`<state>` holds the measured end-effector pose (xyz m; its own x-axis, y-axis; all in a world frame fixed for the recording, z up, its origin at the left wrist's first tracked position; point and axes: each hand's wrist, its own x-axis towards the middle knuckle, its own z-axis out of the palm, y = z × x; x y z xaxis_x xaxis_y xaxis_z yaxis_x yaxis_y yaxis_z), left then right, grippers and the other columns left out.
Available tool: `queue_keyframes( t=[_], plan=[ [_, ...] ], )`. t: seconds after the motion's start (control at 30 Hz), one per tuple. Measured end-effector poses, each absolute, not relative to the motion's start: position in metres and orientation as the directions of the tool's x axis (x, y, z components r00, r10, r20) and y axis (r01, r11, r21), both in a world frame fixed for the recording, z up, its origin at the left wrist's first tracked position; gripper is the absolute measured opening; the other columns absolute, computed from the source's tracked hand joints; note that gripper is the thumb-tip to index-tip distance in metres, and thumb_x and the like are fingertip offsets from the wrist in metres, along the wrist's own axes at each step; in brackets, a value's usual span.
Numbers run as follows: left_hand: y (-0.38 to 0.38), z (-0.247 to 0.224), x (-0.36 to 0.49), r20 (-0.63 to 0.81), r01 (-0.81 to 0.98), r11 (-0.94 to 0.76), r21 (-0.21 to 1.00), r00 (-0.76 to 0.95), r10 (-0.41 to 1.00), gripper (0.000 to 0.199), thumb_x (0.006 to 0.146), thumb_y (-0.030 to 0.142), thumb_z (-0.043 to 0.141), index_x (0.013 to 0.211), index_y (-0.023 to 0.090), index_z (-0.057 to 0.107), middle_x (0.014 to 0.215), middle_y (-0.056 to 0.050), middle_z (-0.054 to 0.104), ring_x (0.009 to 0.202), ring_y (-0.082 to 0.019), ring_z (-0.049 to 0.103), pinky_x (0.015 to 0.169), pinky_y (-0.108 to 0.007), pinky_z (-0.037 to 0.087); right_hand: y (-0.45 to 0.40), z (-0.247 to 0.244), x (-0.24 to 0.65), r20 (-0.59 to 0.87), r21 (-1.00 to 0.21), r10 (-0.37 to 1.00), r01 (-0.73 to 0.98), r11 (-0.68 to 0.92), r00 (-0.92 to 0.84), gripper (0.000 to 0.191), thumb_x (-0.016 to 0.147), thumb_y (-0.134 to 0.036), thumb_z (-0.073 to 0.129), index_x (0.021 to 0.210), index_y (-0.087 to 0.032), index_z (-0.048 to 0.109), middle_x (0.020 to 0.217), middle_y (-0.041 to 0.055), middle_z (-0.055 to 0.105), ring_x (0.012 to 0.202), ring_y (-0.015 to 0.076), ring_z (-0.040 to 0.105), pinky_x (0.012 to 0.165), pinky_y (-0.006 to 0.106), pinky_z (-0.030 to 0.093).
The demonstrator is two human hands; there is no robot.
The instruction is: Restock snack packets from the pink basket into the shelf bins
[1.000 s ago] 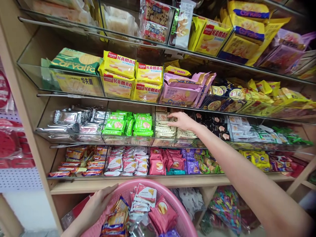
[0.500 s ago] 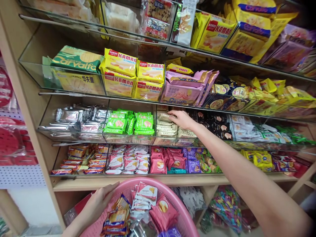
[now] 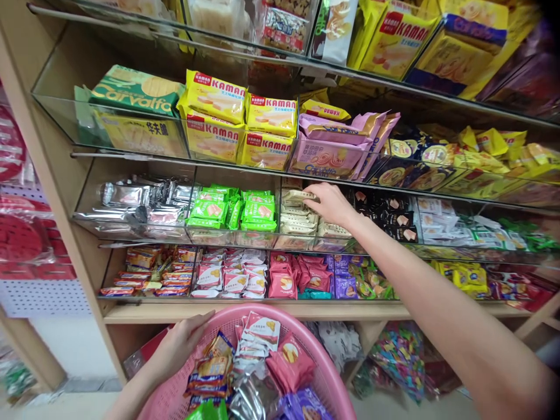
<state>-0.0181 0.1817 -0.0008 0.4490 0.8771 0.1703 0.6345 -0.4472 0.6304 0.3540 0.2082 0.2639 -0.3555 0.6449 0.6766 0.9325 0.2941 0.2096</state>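
Pinched, it seems, by the right hand (image 3: 331,204) is a beige packet (image 3: 294,197) (the thumb is hard to make out), just above its pile (image 3: 298,221). Below that grip, the pink basket (image 3: 324,363), held at its rim by the left hand (image 3: 182,341), already contains snack packets (image 3: 291,363) in several colours, none visibly beige.

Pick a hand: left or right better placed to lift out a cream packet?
Right, I'd judge. The right hand has its grip on a cream packet in the shelf compartment; the left hand is lower down, holding the pink basket by its rim.
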Motion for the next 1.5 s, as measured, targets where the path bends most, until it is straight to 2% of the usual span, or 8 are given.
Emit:
queue_keyframes(
  t=[0.17, 0.27, 0.4, 0.53, 0.8, 1.1, 1.23, 1.5],
  plan=[
    [0.178, 0.005, -0.016, 0.176, 0.64, -0.46, 0.616, 0.457, 0.872, 0.047, 0.086, 0.042, 0.035, 0.123, 0.021, 0.055, 0.122, -0.003, 0.058, 0.112, -0.023, 0.054, 0.098, -0.032, 0.039, 0.144, 0.238, 0.345, 0.843, 0.084, 0.446, 0.891, 0.446, -0.302, 0.018, 0.082, -0.028, 0.055, 0.096, -0.018, 0.061, 0.094, 0.007, 0.064, 0.091, 0.0236, 0.055, 0.082, 0.038, 0.041],
    [0.178, 0.004, -0.016, 0.177, 0.635, -0.468, 0.614, 0.467, 0.866, 0.048, 0.086, 0.04, 0.034, 0.123, 0.019, 0.054, 0.123, -0.004, 0.057, 0.112, -0.022, 0.054, 0.099, -0.033, 0.038, 0.091, 0.196, 0.324, 0.856, -0.341, 0.515, 0.797, 0.498, 0.045, 0.021, 0.078, -0.033, 0.061, 0.096, -0.022, 0.061, 0.094, 0.0049, 0.064, 0.087, 0.0216, 0.058, 0.082, 0.038, 0.044],
    [0.181, 0.001, -0.015, 0.17, 0.631, -0.469, 0.617, 0.476, 0.863, 0.05, 0.085, 0.041, 0.035, 0.123, 0.016, 0.055, 0.124, -0.005, 0.056, 0.114, -0.023, 0.052, 0.1, -0.034, 0.037, 0.039, 0.125, 0.285, 0.405, -0.903, 0.877, -0.035, 0.428, 0.256, 0.019, 0.08, -0.036, 0.06, 0.096, -0.025, 0.059, 0.09, 0.0017, 0.066, 0.078, 0.0166, 0.062, 0.075, 0.033, 0.05],
    [0.179, 0.001, -0.014, 0.182, 0.637, -0.47, 0.611, 0.465, 0.866, 0.05, 0.084, 0.042, 0.035, 0.122, 0.016, 0.055, 0.124, -0.005, 0.056, 0.113, -0.024, 0.053, 0.099, -0.036, 0.038, 0.016, 0.074, 0.252, -0.02, -0.836, 1.0, -0.548, -0.013, 0.006, 0.023, 0.081, -0.034, 0.06, 0.101, -0.023, 0.058, 0.084, 0.0012, 0.066, 0.069, 0.0142, 0.065, 0.057, 0.022, 0.052],
    [0.173, 0.005, -0.014, 0.184, 0.654, -0.471, 0.591, 0.46, 0.869, 0.053, 0.085, 0.043, 0.034, 0.123, 0.014, 0.054, 0.125, -0.008, 0.055, 0.115, -0.025, 0.052, 0.098, -0.035, 0.039, 0.004, 0.052, 0.231, -0.125, -0.648, 0.951, -0.703, -0.294, -0.282, 0.038, 0.088, -0.041, 0.048, 0.112, -0.013, 0.057, 0.104, 0.0115, 0.064, 0.081, 0.0124, 0.063, 0.07, 0.021, 0.05],
    [0.17, 0.007, -0.014, 0.175, 0.662, -0.469, 0.584, 0.461, 0.87, 0.053, 0.085, 0.044, 0.032, 0.124, 0.016, 0.053, 0.126, -0.006, 0.055, 0.116, -0.024, 0.051, 0.099, -0.034, 0.037, -0.003, 0.048, 0.213, -0.144, -0.737, 0.947, -0.607, -0.296, -0.287, 0.038, 0.085, -0.042, 0.052, 0.115, -0.019, 0.055, 0.109, 0.0087, 0.062, 0.089, 0.0136, 0.059, 0.074, 0.024, 0.047],
    [0.169, 0.009, -0.014, 0.175, 0.668, -0.472, 0.576, 0.463, 0.869, 0.054, 0.084, 0.043, 0.031, 0.124, 0.014, 0.053, 0.127, -0.007, 0.054, 0.117, -0.024, 0.05, 0.101, -0.034, 0.036, -0.003, 0.046, 0.213, 0.151, -0.98, 0.988, -0.127, 0.154, 0.033, 0.043, 0.078, -0.032, 0.064, 0.118, -0.031, 0.051, 0.118, 0.003, 0.057, 0.107, 0.0204, 0.052, 0.09, 0.037, 0.043],
    [0.168, 0.009, -0.014, 0.175, 0.669, -0.465, 0.579, 0.455, 0.873, 0.052, 0.084, 0.043, 0.032, 0.124, 0.017, 0.054, 0.126, -0.005, 0.054, 0.116, -0.024, 0.051, 0.1, -0.035, 0.037, -0.005, 0.042, 0.219, 0.552, -0.712, 0.834, 0.516, 0.476, -0.008, 0.057, 0.079, -0.022, 0.06, 0.128, -0.043, 0.041, 0.123, -0.0024, 0.054, 0.114, 0.0239, 0.047, 0.097, 0.043, 0.037]
  ],
)
